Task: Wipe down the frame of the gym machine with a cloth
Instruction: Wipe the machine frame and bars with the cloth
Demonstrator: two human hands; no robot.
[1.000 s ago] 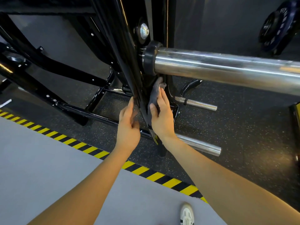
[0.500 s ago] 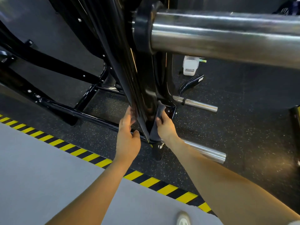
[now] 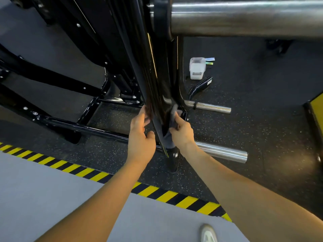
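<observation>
A glossy black upright of the gym machine frame runs down the middle of the head view to a foot near the striped line. A grey cloth is wrapped round its lower part. My right hand grips the cloth against the right side of the upright. My left hand holds the left side of the upright, fingertips on the other end of the cloth, which is mostly hidden behind the post.
A thick chrome bar juts right overhead. Two chrome pegs stick out low on the right. A white container stands on the speckled floor. Black base rails lie left. A yellow-black stripe edges the grey floor. A shoe tip shows below.
Both hands slid down the upright with the cloth, from under the chrome bar's collar to near the base. The view shifted lower and closer, bringing the white container into sight.
</observation>
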